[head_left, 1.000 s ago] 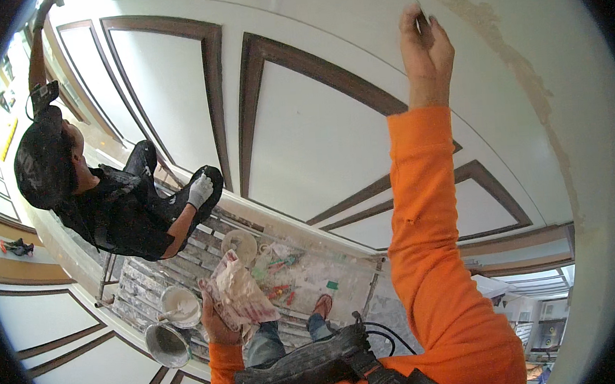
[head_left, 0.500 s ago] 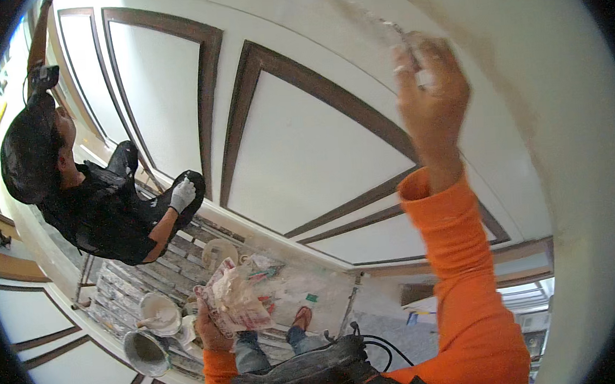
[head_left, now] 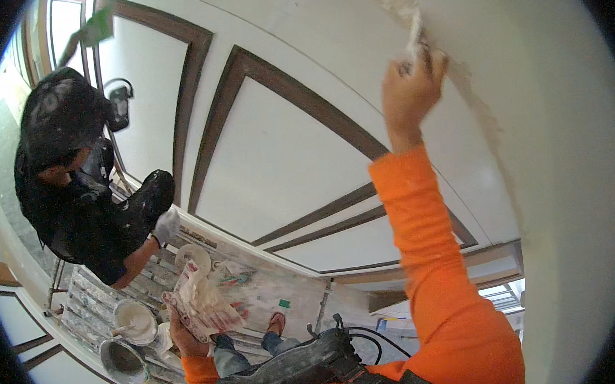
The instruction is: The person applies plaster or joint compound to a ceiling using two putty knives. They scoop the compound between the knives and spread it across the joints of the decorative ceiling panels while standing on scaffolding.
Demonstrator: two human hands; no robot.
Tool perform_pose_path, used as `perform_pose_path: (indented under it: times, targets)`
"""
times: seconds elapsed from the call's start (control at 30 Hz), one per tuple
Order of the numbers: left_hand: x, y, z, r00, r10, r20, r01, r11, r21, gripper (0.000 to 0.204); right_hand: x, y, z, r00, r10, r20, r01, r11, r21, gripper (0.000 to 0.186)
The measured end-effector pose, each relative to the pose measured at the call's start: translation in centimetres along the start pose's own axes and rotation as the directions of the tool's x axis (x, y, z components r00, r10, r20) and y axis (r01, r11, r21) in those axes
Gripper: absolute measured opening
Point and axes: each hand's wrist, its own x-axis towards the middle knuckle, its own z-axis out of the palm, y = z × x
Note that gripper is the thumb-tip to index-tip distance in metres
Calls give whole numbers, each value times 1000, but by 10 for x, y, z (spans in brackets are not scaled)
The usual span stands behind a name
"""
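Right hand [head_left: 412, 95] grips a scraper [head_left: 416, 32] up at the wall's [head_left: 333, 42] tan streak [head_left: 484, 111]; left hand [head_left: 184, 335] holds a sheet [head_left: 224, 319] low over the planks [head_left: 90, 302], paste [head_left: 196, 290] up, presumably so the load stays on. White tub [head_left: 155, 331] has pale filler [head_left: 136, 319] in it; grey bucket [head_left: 111, 357] just beside, contents unclear.

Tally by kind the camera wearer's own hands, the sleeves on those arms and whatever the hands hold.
Hands: 2, left hand and right hand
Orange sleeves: 2
Paste-laden sheet: 1
White-smeared hand tool: 1
Total: 6
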Motion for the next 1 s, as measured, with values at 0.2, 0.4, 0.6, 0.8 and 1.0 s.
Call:
perform_pose_path:
  times: [0.2,0.4,0.6,0.8,1.0]
  targets:
    - [-5,6,-15,997,23,-78,-23,1000,-7,49,18,-87,87,997,-3,-83,15,988,153,37]
    - [-6,4,-4,997,16,-79,-14,1000,19,48,51,-102,128,997,-54,47,40,962,270,34]
    - [-12,5,-16,997,73,-39,-69,993,95,47,44,-99,124,893,-347,287,283,928,241,25]
    - [-8,2,-8,996,51,-72,-50,998,25,49,98,-82,89,722,-609,327,671,732,-119,23]
    - [-4,-9,-7,999,21,-28,-19,997,75,51,90,-5,43,651,-742,160,755,655,-38,16]
